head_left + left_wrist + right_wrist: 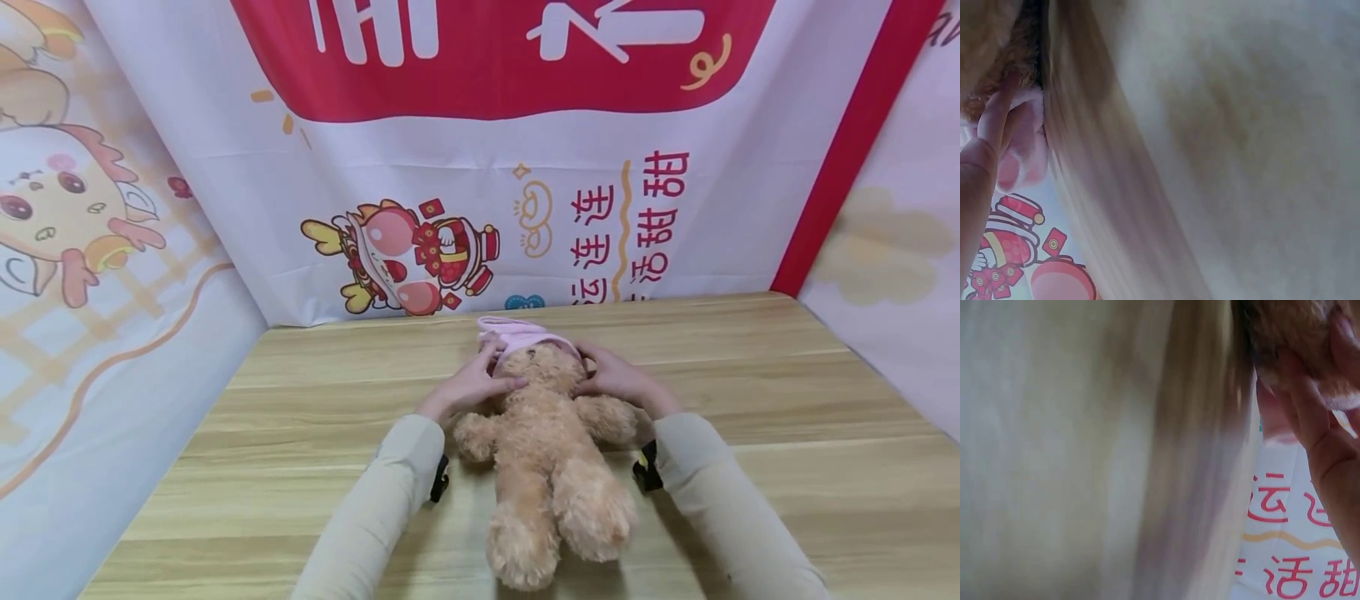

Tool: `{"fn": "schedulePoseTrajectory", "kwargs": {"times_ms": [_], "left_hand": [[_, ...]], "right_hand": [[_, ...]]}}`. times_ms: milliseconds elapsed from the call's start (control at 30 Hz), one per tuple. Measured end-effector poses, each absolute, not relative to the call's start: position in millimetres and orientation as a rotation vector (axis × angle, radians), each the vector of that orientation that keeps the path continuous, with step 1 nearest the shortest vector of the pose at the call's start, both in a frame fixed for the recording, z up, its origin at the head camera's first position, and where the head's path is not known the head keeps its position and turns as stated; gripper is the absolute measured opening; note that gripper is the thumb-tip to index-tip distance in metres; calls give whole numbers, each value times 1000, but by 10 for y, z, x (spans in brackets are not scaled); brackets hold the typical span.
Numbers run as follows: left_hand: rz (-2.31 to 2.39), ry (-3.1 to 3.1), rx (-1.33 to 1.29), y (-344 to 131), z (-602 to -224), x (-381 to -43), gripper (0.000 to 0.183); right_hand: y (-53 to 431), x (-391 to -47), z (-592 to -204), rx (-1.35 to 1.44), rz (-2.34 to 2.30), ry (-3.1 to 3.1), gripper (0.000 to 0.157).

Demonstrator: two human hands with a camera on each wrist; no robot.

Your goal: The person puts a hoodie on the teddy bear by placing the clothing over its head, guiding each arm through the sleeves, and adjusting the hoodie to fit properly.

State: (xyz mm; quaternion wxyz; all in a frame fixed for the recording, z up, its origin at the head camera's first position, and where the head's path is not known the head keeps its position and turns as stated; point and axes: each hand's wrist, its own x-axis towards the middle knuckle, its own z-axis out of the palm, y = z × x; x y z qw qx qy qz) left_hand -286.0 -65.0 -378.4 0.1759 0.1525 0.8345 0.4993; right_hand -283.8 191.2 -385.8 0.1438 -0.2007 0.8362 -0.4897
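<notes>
A light brown teddy bear (pixel 536 433) lies on its back on the wooden table, its legs toward me. A soft pink cloth, which looks like a cap (pixel 517 333), covers the top of its head and hides the upper face. My left hand (pixel 476 379) grips the left side of the head at the cap's edge, thumb laid across the bear's cheek. On the other side my right hand (pixel 618 379) holds the head, fingers at the cap's rim. In the left wrist view, fingers (pixel 996 119) press between brown fur and pink cloth. The right wrist view shows curled fingers (pixel 1310 406) against the fur.
The wooden table (pixel 315 450) reaches back to a white printed cloth wall (pixel 247 183) with red lettering and a cartoon figure. More printed cloth (pixel 112 333) hangs along the left side, and a white panel (pixel 892 292) stands at the right.
</notes>
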Motion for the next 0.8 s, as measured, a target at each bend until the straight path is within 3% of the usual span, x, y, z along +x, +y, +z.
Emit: {"fn": "schedulePoseTrajectory", "kwargs": {"times_ms": [267,500,633,800], "left_hand": [[1504,2579,644,-580,-3817,-2956,38],[1348,2912,643,-532,-3797,-2984,29],[1273,2954,622,-517,-3779,-2984,27],[1237,2895,626,-528,-3756,-2968,32]], "right_hand": [[1762,-2894,-3913,-621,-1366,2703,45],[1692,-2956,-3938,-583,-1379,2862,27],[1705,-2958,-3892,-602,-1386,2821,28],[1710,-2906,-3801,-612,-1435,2608,48]]}}
